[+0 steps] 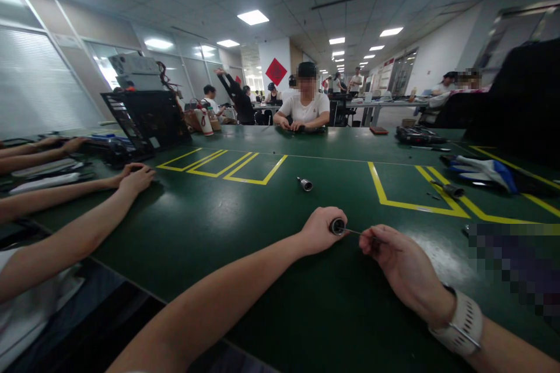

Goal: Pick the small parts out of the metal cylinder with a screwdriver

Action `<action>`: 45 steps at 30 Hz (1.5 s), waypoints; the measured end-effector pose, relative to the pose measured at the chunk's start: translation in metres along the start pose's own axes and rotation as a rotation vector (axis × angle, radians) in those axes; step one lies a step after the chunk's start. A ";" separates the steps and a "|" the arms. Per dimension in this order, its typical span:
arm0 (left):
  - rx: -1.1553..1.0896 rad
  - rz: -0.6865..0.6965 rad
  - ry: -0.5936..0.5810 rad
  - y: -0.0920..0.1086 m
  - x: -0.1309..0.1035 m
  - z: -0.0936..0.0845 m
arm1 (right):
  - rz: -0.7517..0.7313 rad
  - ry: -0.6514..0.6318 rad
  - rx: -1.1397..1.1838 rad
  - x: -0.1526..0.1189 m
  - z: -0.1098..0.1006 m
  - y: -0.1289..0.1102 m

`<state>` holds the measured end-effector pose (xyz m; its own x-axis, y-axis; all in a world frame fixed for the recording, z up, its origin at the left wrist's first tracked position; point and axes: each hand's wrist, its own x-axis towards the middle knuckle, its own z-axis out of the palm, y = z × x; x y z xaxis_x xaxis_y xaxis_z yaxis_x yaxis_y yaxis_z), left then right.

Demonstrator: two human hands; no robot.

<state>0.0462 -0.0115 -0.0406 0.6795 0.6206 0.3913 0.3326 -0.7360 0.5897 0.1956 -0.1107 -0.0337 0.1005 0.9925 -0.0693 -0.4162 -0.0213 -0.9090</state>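
Note:
My left hand point(321, 229) is wrapped round a dark cylindrical metal part point(337, 225), its round open end turned towards me. In my right hand point(396, 262), thumb and fingertips pinch a thin metal rod point(353, 232). The rod's far end reaches the mouth of the cylinder; whether it goes inside, I cannot make out. A pale watch strap is round my right wrist. Beyond my left hand, a small silver metal fitting point(305, 184) with a narrow tip lies on the green table point(245, 227).
Yellow tape point(245, 179) marks boxes on the table. At the right lie another metal fitting point(452, 190), blue-and-white gloves point(490, 172) and a dark tool case point(420, 134). Another person's hands point(137, 178) rest at the left. A person point(304, 108) sits opposite; black equipment point(146, 122) stands back left.

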 end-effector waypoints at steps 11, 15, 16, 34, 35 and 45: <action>-0.045 -0.050 -0.026 -0.003 0.000 -0.001 | 0.031 -0.026 -0.001 0.001 -0.002 0.000; -0.091 -0.060 -0.026 -0.003 0.001 -0.001 | 0.025 -0.007 0.029 0.002 -0.004 0.000; -0.102 -0.064 -0.024 -0.003 0.001 0.000 | 0.023 -0.003 0.033 0.002 -0.004 0.001; -0.221 -0.087 0.005 -0.004 0.001 0.003 | -0.039 -0.044 0.019 -0.004 0.003 0.006; -0.228 -0.087 0.005 -0.004 0.001 0.002 | -0.032 -0.051 0.019 -0.004 0.004 0.006; -0.306 -0.070 -0.010 -0.007 0.000 0.001 | 0.042 -0.101 0.044 -0.001 0.002 0.003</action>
<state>0.0447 -0.0068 -0.0455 0.6687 0.6631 0.3364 0.1677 -0.5753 0.8006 0.1927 -0.1117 -0.0355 -0.0087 0.9980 -0.0630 -0.4578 -0.0599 -0.8870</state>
